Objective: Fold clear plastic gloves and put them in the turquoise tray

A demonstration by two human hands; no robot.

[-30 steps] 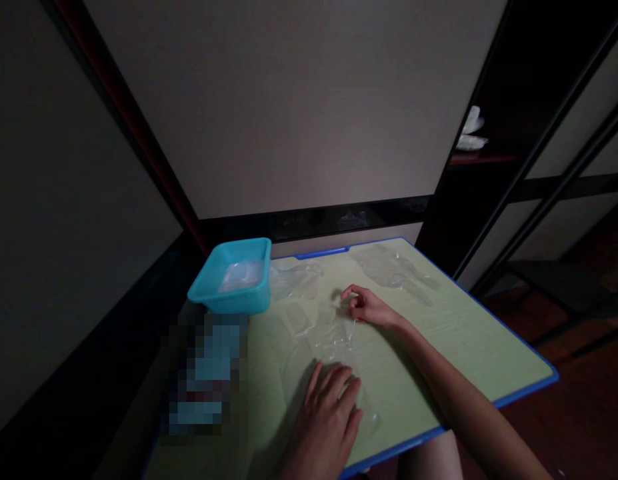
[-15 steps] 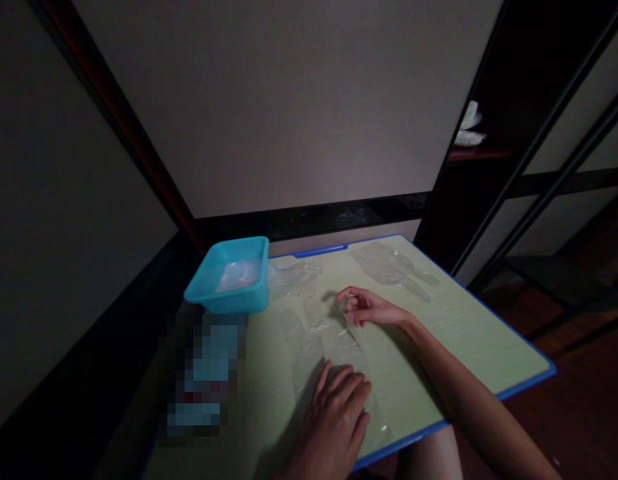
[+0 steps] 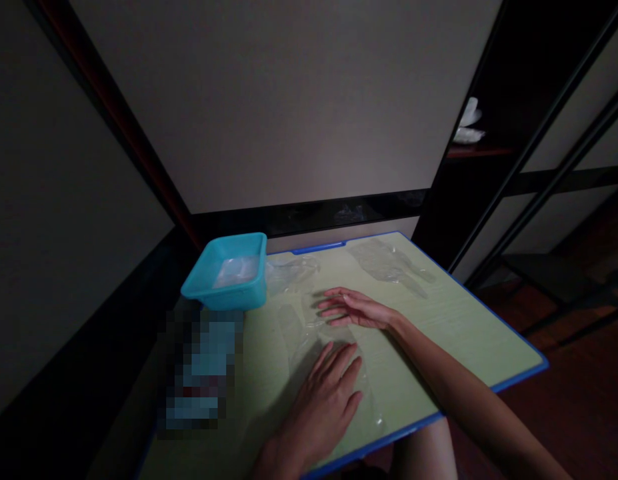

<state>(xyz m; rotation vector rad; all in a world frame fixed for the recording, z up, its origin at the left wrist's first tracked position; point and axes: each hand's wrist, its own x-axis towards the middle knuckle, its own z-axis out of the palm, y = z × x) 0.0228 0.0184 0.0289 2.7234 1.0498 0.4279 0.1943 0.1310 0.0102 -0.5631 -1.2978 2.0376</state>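
Observation:
A clear disposable plastic glove (image 3: 299,340) lies spread on the pale yellow-green tabletop in front of me. My left hand (image 3: 329,397) rests palm down on its near part, fingers stretched out. Farther up, my right hand (image 3: 356,310) is over the finger end of the glove, its fingers extended and apart; they hold nothing. Some of the glove is hidden under both hands. Another clear plastic glove (image 3: 389,263) lies flat at the back right, and a crumpled clear plastic piece (image 3: 293,272) is beside the basin.
A turquoise plastic basin (image 3: 259,293) with whitish see-through material (image 3: 236,270) inside stands at the back left. Below it is a blurred-out blue item (image 3: 209,367). The table has a blue edge (image 3: 519,379). Cabinet panels (image 3: 309,107) rise behind; a dark chair (image 3: 563,280) is at right.
My right hand has uncurled from a bent-finger pose on the glove's finger end and shifted slightly left, now flat. My left hand has slid slightly farther up the glove.

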